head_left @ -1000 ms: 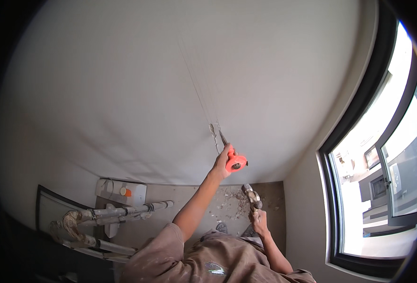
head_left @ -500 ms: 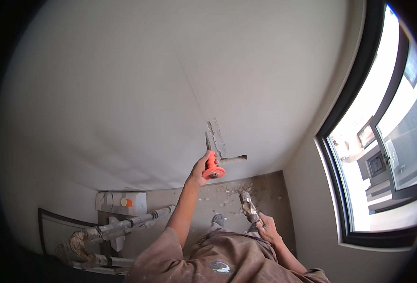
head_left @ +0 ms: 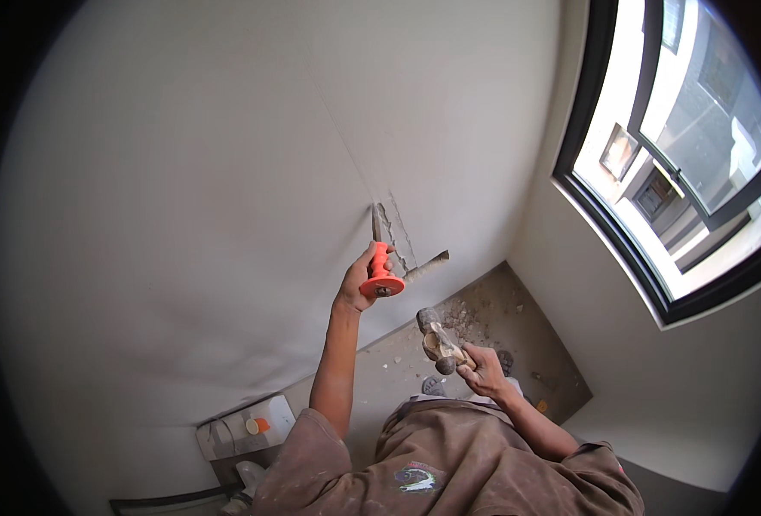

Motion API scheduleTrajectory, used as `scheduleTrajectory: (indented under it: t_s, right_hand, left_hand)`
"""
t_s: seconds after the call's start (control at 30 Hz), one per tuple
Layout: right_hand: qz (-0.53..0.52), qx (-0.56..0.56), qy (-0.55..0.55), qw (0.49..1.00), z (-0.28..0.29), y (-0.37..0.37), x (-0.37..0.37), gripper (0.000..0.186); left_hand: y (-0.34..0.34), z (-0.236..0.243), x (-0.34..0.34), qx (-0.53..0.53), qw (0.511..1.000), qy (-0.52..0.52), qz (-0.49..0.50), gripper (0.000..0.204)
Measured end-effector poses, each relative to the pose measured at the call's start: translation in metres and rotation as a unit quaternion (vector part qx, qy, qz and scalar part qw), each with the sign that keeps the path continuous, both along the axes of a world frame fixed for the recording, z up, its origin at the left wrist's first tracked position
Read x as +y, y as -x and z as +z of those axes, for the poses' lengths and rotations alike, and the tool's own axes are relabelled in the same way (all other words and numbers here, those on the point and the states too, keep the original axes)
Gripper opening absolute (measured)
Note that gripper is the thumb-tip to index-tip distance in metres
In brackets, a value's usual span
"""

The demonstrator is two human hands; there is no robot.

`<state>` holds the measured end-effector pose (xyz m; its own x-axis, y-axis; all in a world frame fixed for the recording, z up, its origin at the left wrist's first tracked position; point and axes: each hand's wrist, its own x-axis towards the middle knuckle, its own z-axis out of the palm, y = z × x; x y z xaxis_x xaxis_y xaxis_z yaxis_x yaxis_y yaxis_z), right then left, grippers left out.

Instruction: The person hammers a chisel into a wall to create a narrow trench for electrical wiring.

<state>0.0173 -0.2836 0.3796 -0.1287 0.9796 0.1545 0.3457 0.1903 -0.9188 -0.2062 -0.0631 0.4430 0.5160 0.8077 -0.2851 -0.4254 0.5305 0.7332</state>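
Observation:
My left hand (head_left: pixel 359 284) grips a chisel (head_left: pixel 381 262) by its orange guarded handle, with the steel blade pointing up at the white wall (head_left: pixel 226 172), beside the left edge of a chipped groove (head_left: pixel 391 230). A short horizontal cut (head_left: pixel 428 264) crosses the lower end of the groove. My right hand (head_left: pixel 484 371) is closed around the short-looking handle of a dusty hammer (head_left: pixel 436 340), its head held lower and to the right of the chisel, away from it.
An open dark-framed window (head_left: pixel 565 150) is at the upper right. Below are a floor (head_left: pixel 544 361) with rubble (head_left: pixel 466 314), my shoes, a white ledge (head_left: pixel 277 417) with an orange item (head_left: pixel 261 425), and a dark frame at the lower left.
The view has turned. The chisel has moved to the groove's left edge and now points up along it. The hammer is raised higher and nearer the chisel.

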Motion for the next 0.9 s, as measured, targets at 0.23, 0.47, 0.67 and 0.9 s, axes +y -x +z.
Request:
scheduleTrajectory:
  t_s: [0.23,0.47,0.67,0.9]
  right_hand:
    - [-0.025,0.001,0.011,1.0,-0.008,0.032,-0.005,0.041]
    - [0.06,0.061,-0.228,0.97,0.009,0.06,0.012,0.049]
    - [-0.053,-0.094,-0.184,0.977,-0.04,0.067,0.079,0.047]
    - [0.067,-0.014,-0.38,0.923,-0.019,0.086,0.046,0.049]
  left_hand:
    - [0.012,-0.004,0.007,0.002,0.999,0.008,-0.037,0.04]
    - [0.022,-0.01,0.014,-0.008,0.998,0.03,-0.063,0.037]
    - [0.019,-0.003,0.013,0.013,0.995,0.018,-0.095,0.037]
    - [0.013,0.008,0.005,0.015,0.997,0.044,-0.06,0.035]
